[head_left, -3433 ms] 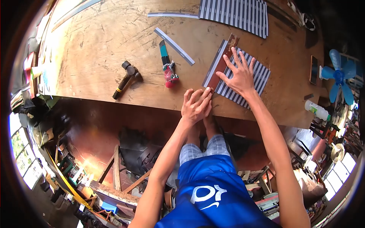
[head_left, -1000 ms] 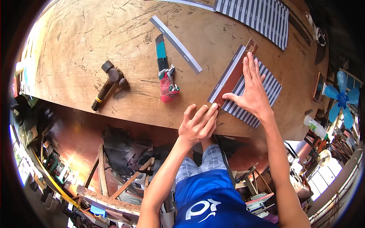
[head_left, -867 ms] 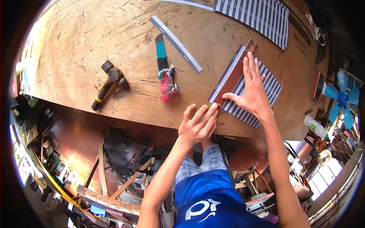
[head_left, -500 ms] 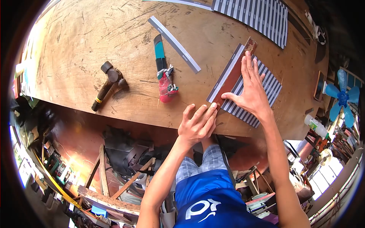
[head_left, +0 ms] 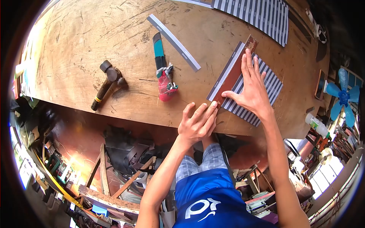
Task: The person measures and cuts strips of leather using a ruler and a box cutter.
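A reddish-brown flat bar [head_left: 230,80], worn at its far end, lies slanted across a sheet printed with dark and white stripes [head_left: 270,84]. One striped edge of the sheet shows along the bar's left side. My right hand [head_left: 251,89] rests on the bar with its fingers stretched up along it and its thumb spread toward the lower end. My left hand [head_left: 197,122] is at the table's front edge, fingers apart and slightly bent, a fingertip touching the bar's lower end. Nothing is gripped in either hand.
Left of the sheet lies a cutter [head_left: 159,51] with a wrapped pink handle, beside a loose striped strip [head_left: 175,42]. A hammer [head_left: 110,81] lies farther left. Another striped sheet [head_left: 254,18] is at the back of the wooden table [head_left: 76,53]. A blue fan [head_left: 343,97] stands right.
Both hands and the bar hold almost the same position. The view has shifted very slightly; nothing else visibly differs.
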{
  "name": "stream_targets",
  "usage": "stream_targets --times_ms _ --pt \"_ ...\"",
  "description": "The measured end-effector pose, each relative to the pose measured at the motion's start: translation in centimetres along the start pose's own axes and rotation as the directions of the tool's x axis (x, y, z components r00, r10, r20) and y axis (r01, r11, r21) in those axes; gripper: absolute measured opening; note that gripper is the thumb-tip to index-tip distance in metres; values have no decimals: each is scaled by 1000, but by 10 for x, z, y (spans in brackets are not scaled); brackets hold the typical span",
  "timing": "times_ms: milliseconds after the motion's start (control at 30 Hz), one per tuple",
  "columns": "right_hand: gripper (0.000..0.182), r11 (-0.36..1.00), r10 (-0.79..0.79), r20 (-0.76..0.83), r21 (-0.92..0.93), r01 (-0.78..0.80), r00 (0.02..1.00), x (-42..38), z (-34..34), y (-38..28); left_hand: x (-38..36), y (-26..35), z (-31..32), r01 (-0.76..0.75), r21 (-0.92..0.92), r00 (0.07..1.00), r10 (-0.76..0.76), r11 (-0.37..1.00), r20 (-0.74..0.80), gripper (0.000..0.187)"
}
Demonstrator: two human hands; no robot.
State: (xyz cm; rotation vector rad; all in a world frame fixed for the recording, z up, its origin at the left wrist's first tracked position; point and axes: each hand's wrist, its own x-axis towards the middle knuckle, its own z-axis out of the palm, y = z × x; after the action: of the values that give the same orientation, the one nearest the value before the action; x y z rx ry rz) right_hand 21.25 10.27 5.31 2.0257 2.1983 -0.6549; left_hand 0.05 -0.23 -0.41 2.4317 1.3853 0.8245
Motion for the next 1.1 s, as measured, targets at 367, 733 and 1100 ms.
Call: stream_targets --times_ms 367,733,1100 --pt "144 1000 2 -3 -13 -2 1000 -1 0 0 2 1 -2 14 -7 1000 -14 1000 3 28" --pt "144 1000 -13 -24 -22 13 1000 0 4 3 3 1 -2 14 -15 1000 -14 1000 7 28" --pt "148 999 -2 15 -54 2 1000 2 10 7 4 -1 -2 -18 -13 1000 17 1000 -10 32"
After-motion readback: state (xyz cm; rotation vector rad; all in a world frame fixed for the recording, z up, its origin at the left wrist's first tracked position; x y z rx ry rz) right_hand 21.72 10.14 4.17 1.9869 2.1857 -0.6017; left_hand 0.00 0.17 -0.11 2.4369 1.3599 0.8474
